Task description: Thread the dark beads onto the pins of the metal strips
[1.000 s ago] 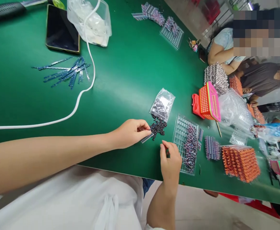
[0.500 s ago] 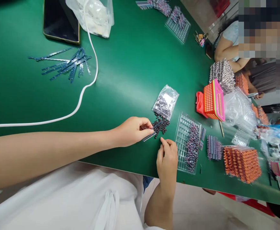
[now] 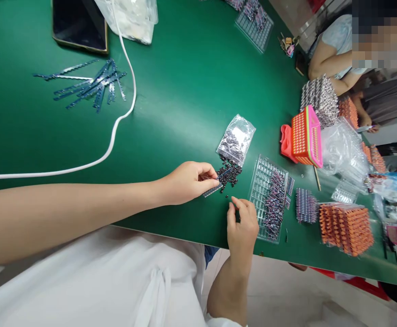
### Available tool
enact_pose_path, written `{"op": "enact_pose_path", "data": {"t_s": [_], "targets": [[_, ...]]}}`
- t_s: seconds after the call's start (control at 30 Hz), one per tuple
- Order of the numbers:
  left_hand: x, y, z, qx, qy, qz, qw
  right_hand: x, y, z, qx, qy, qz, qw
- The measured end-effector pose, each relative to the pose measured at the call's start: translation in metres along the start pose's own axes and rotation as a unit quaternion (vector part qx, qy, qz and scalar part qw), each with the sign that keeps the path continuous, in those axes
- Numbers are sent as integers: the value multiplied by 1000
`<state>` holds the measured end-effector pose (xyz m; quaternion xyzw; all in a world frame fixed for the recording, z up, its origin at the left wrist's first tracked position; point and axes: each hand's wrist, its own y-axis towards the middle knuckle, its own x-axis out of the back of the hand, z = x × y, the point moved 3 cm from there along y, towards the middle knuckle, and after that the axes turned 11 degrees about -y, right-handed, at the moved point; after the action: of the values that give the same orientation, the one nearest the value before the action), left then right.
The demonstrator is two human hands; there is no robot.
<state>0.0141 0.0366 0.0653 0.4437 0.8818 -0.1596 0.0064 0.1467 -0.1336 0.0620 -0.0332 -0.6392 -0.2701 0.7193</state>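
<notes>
"Pinching a small strip (image 3: 212, 191) with the left hand (image 3: 188, 183). Thumb and fingers closed on it, lower part sticking out."

"Where does the strip lie relative to both hands?"

"At the left fingertips, low over the green tabletop (image 3: 171, 118). Right hand (image 3: 243, 225) is well apart, lower right, nearer the tabletop's edge."

"State of that right hand?"

"Fingers curled, tips of thumb and forefinger close together. Cannot tell whether they hold anything."

"Surroundings?"

"Loose heap of dark beads (image 3: 231, 175) just beyond the strip, at the end of a clear bag (image 3: 237, 138). A single bead lies off the heap, near the right fingertips. Clear tray (image 3: 258, 190) just beside the right hand, its right part piled with thin pieces (image 3: 276, 206)."

"Farther off?"

"White cable (image 3: 112, 136) and scattered blue strips (image 3: 98, 86), far left."
</notes>
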Motion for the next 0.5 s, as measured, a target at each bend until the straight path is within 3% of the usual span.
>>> {"op": "enact_pose_path", "data": {"t_s": [0.13,0.33,0.5], "targets": [[0,0,0,2,5,0,1000,-1,1,1,10,-4,-1,1000],[0,1,2,2,6,0,1000,-3,4,10,-45,3,7,999],[0,1,3,-3,9,3,1000,-7,9,18,-35,-54,26,998]]}}
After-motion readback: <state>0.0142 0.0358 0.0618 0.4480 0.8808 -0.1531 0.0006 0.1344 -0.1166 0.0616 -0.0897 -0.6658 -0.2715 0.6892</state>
